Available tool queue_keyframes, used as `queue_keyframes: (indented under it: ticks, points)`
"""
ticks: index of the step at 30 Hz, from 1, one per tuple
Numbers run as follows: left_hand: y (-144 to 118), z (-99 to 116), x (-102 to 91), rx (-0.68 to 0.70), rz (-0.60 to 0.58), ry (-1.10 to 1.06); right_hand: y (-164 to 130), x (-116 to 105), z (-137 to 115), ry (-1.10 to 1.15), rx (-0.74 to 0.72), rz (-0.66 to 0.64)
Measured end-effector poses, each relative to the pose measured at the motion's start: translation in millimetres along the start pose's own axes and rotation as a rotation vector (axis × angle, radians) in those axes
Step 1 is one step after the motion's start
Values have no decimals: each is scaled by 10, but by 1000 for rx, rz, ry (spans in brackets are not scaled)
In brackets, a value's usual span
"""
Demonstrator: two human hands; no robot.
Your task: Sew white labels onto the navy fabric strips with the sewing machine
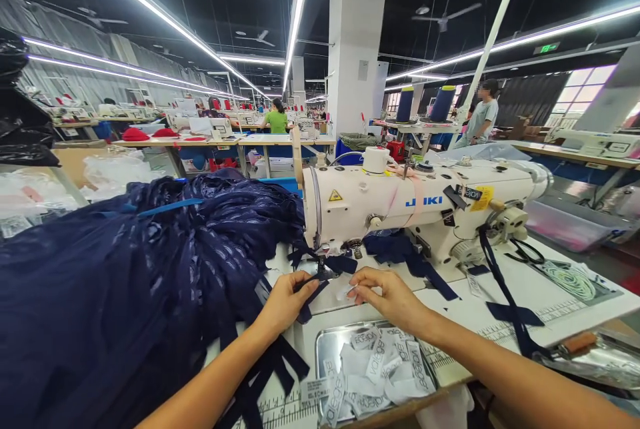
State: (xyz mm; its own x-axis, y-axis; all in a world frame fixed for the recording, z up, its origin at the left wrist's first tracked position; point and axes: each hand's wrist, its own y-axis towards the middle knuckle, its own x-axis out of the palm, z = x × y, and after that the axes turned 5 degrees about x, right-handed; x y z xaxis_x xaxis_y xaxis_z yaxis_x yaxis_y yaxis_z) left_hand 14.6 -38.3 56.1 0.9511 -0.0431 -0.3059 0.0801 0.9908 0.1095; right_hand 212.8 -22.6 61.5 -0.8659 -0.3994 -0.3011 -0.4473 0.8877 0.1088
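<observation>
My left hand [286, 302] pinches a navy fabric strip [320, 280] just in front of the needle of the white Juki sewing machine [400, 206]. A little to its right, my right hand [387, 294] holds a small white label [346, 294] at its fingertips, close to the strip. A big heap of navy patterned fabric [140, 276] fills the left side of the sewing table, with more navy strips [270, 369] hanging beneath my left forearm.
A metal tray [327, 346] with several white printed labels sits at the table's front edge. Navy strips [510, 312] trail over the white table [565, 306] at right, beside scissors [525, 252]. Other workers and sewing stations stand behind.
</observation>
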Motion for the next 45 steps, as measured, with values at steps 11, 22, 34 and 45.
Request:
queue_keyframes:
  ticks: [11,22,34,45]
  points:
    - [-32,16,23,49,47,-2,132,455,-192,409,173,116]
    - [-99,114,-1,-188,44,-240,321,535,-85,304,138,195]
    - [-109,147,5,-228,94,-304,326,534,-31,389,179,127]
    - [-102,159,-37,-163,49,-249,296,592,-43,367,170,135]
